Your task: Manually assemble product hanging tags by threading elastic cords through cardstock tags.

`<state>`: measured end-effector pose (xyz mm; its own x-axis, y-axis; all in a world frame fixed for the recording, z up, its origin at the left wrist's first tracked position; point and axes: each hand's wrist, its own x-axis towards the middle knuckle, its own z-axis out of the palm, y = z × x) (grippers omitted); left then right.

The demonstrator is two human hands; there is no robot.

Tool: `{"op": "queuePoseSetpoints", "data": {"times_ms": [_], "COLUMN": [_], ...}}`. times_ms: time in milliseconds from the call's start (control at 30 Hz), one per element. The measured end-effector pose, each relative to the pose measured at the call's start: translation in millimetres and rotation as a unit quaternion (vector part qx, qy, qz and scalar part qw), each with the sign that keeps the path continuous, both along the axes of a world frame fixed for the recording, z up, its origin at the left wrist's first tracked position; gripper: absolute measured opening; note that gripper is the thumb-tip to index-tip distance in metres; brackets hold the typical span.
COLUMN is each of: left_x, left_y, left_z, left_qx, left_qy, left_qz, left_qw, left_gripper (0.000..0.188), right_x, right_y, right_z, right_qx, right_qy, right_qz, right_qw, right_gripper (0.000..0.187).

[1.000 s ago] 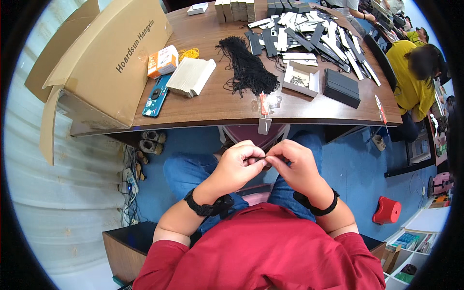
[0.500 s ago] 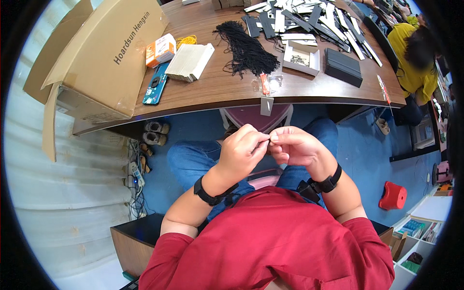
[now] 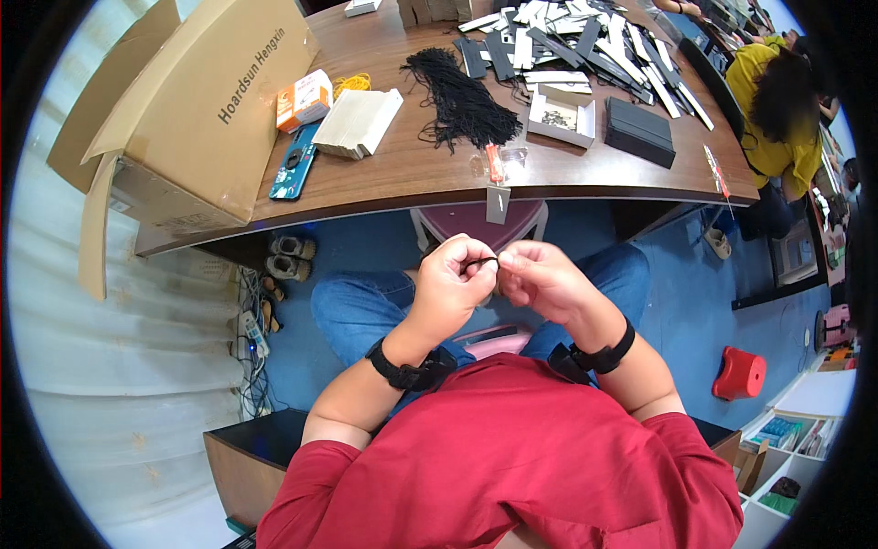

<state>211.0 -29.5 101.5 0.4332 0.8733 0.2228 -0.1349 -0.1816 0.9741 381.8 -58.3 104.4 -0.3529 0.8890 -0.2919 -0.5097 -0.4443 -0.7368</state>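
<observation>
My left hand [image 3: 452, 279] is closed around a thin black cord [image 3: 482, 260], which curves out between its thumb and forefinger. At the cord's end, the thumb and forefinger of my right hand [image 3: 541, 282] pinch together, close against the left fingertips. Both hands are held over my lap, in front of the table's near edge. Most of the cord is hidden inside the fingers. On the table beyond lies a thick bundle of black cords [image 3: 462, 102]. Beside it stands a shallow white box [image 3: 569, 131] holding small dark pieces.
Black and white strips [image 3: 585, 46] are heaped at the back of the wooden table [image 3: 384, 183]. A black stack [image 3: 640, 133], a pale card stack [image 3: 358, 123], a phone [image 3: 294, 165] and a cardboard box [image 3: 215, 119] stand there too. A person in yellow [image 3: 777, 101] sits at right.
My hands have turned slightly, and a curve of black cord now shows between them. The view has shifted a little.
</observation>
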Motion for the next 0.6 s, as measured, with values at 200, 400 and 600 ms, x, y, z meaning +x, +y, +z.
{"op": "queuePoseSetpoints", "data": {"times_ms": [200, 400, 600], "left_x": [2, 5, 0], "left_y": [4, 3, 12], "left_z": [0, 3, 11], "left_qx": [-0.144, -0.168, -0.360], "left_qy": [-0.058, -0.069, -0.160], "left_qz": [0.001, -0.017, -0.116], "left_qw": [0.988, 0.983, 0.912], "left_gripper": [0.004, 0.006, 0.005], "right_x": [-9, -11, -9], "right_y": [-9, -11, -6], "right_z": [20, 21, 18], "right_qx": [0.294, 0.336, 0.155], "right_qy": [-0.362, -0.452, -0.173], "right_qz": [-0.174, -0.201, -0.143], "right_qw": [0.867, 0.802, 0.962], "right_gripper": [0.011, 0.007, 0.007]}}
